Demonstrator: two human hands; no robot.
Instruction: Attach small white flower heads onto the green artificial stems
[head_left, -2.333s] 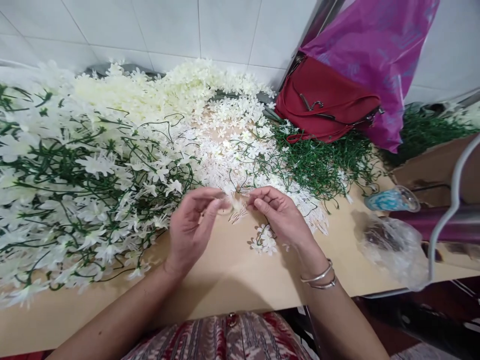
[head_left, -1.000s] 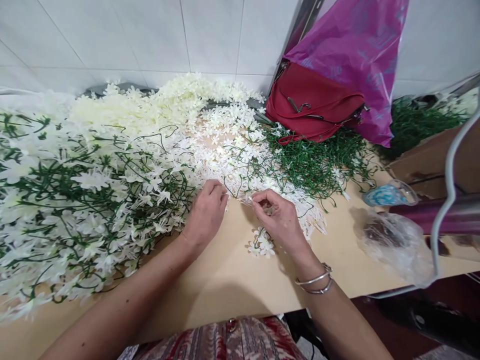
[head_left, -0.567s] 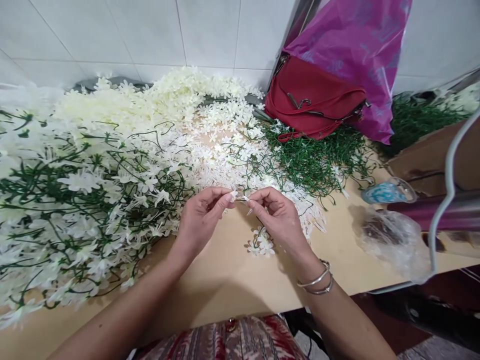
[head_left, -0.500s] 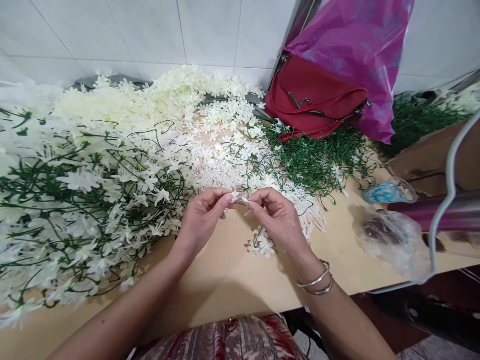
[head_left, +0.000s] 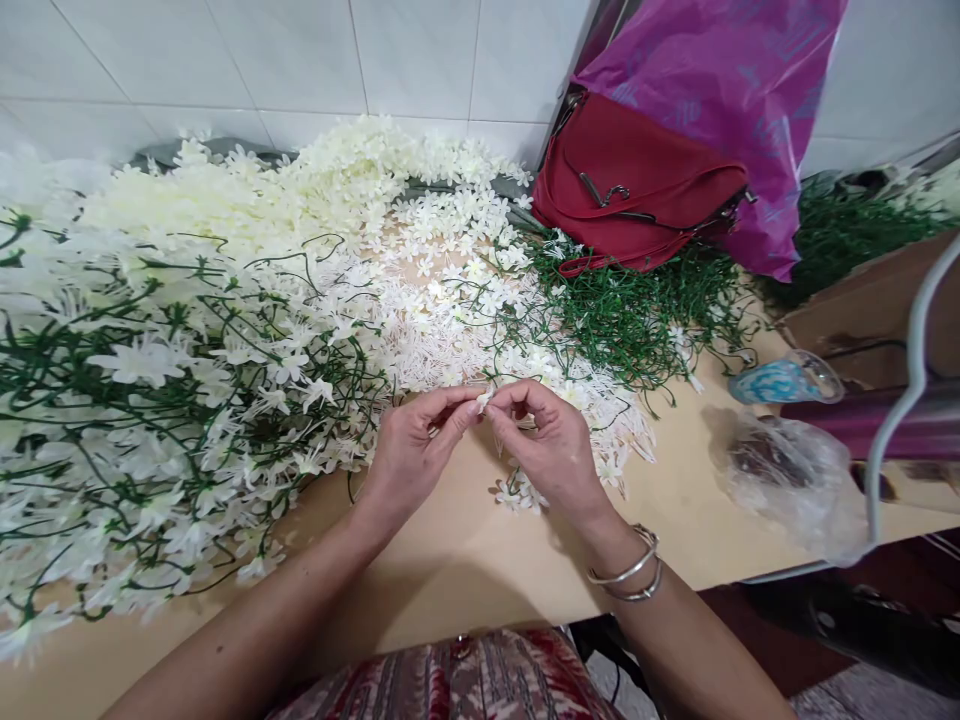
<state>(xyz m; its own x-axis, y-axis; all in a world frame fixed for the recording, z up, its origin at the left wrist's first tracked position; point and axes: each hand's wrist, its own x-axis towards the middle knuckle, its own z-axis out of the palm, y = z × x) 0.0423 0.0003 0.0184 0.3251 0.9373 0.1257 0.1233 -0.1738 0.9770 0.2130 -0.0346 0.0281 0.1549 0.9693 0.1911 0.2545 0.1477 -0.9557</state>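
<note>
Over the near part of the table, my left hand (head_left: 420,440) pinches a small white artificial flower (head_left: 484,400) between thumb and forefinger. My right hand (head_left: 551,440) meets it from the other side, its fingertips closed at the same blossom; a thin pale strand hangs below them. The fingers partly cover the flower. Under my right hand a small flower sprig (head_left: 517,494) with white blooms lies on the wood. Just beyond my hands spread loose white stamens (head_left: 439,345) and cut blossoms (head_left: 472,225).
A large heap of white flowers on green stems (head_left: 187,400) fills the left. Bare green stems (head_left: 630,320) lie right of centre, by a red handbag (head_left: 637,185) and a purple bag (head_left: 742,90). At right are a plastic cup (head_left: 784,380), a clear bag (head_left: 795,480) and a white cable (head_left: 900,400).
My hands have come together, closing the small gap between their fingertips at the flower. The view has shifted slightly.
</note>
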